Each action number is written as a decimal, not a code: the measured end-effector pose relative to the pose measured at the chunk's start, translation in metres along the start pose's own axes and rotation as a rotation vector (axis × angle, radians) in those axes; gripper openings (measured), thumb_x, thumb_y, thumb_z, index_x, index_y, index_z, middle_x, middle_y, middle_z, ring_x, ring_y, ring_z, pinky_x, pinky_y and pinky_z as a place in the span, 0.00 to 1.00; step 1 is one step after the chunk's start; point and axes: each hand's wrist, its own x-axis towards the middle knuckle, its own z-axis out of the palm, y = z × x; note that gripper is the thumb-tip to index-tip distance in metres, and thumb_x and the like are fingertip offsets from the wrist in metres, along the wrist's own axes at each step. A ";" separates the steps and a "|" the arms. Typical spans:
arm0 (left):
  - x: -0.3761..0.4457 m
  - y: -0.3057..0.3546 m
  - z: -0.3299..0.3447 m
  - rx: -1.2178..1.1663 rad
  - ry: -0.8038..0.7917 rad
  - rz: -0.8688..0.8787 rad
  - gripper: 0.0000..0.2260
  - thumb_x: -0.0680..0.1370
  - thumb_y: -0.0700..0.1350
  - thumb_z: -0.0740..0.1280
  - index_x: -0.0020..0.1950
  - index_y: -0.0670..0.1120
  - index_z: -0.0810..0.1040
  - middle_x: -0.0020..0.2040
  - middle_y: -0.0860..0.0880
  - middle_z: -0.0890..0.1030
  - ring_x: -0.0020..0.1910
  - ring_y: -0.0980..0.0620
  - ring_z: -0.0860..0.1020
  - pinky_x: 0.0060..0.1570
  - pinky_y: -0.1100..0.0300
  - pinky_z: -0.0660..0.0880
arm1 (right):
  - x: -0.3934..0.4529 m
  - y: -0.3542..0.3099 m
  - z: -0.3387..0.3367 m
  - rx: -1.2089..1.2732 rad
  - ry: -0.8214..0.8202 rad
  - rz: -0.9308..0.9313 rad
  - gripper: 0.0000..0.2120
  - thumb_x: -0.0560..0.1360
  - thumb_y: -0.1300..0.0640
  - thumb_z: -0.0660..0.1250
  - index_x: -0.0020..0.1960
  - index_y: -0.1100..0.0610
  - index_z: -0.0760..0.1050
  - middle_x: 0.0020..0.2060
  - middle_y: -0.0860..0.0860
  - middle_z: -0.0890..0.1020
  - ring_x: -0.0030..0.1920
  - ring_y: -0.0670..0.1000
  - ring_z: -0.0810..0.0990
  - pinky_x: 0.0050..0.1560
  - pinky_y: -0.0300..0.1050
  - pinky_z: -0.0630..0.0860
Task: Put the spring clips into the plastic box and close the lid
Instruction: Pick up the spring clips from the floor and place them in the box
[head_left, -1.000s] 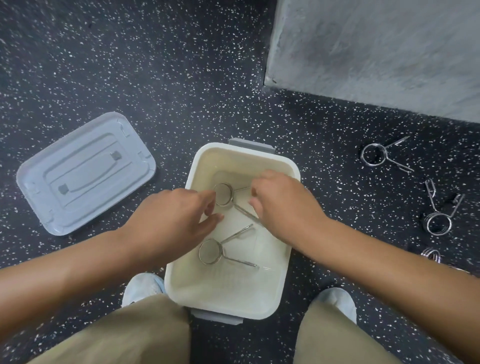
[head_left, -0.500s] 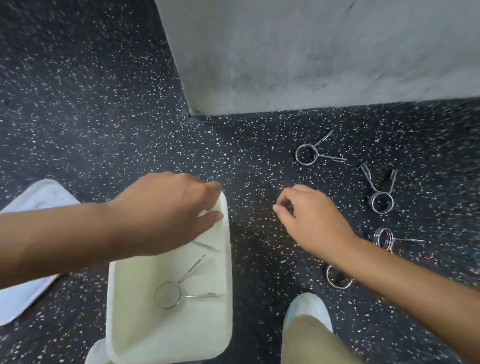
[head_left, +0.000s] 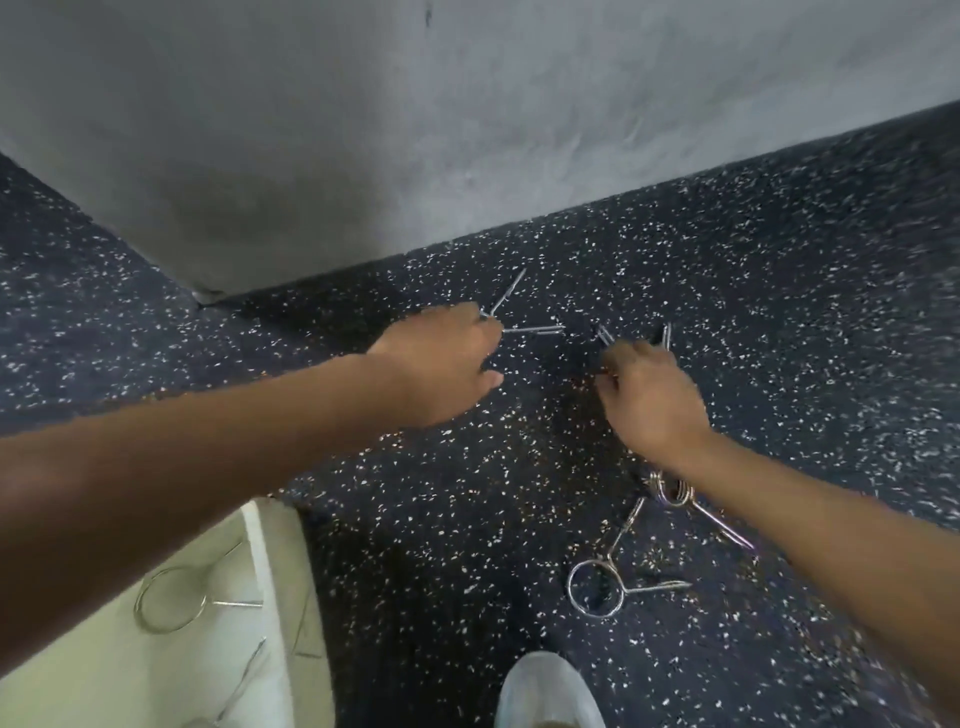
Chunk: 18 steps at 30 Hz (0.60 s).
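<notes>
Steel spring clips now sit under both hands on the speckled floor, left hand and right hand each pinching one, having left the plastic box, which holds a clip.

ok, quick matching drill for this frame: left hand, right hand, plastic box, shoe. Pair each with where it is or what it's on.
Column 1:
1. left hand
2. right hand
3. plastic box
4. shoe

Column 2:
A. bottom edge, middle of the frame
B. on the spring clip nearest the wall
C. lower left corner, clips inside
D. on a clip whose two handles stick up past the fingers

Pairs: 1-B, 2-D, 3-C, 4-A
</notes>
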 end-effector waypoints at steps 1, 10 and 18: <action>0.014 0.003 0.006 0.009 -0.004 0.006 0.17 0.82 0.56 0.62 0.63 0.45 0.74 0.58 0.46 0.75 0.57 0.46 0.75 0.57 0.45 0.78 | 0.007 0.010 0.002 -0.023 0.004 0.033 0.14 0.79 0.56 0.64 0.62 0.61 0.75 0.56 0.60 0.78 0.57 0.63 0.75 0.54 0.58 0.77; 0.088 0.015 0.050 0.042 0.003 -0.076 0.21 0.82 0.53 0.63 0.71 0.42 0.68 0.63 0.43 0.78 0.71 0.40 0.67 0.61 0.44 0.74 | 0.056 0.032 0.013 0.047 -0.119 0.320 0.39 0.76 0.37 0.67 0.75 0.59 0.57 0.72 0.62 0.64 0.72 0.65 0.61 0.69 0.59 0.65; 0.100 0.015 0.058 0.139 0.056 -0.088 0.05 0.81 0.43 0.65 0.57 0.45 0.76 0.52 0.46 0.81 0.65 0.42 0.67 0.59 0.49 0.66 | 0.073 0.038 0.017 0.132 -0.099 0.349 0.38 0.74 0.40 0.71 0.74 0.57 0.60 0.71 0.60 0.64 0.72 0.63 0.61 0.69 0.60 0.66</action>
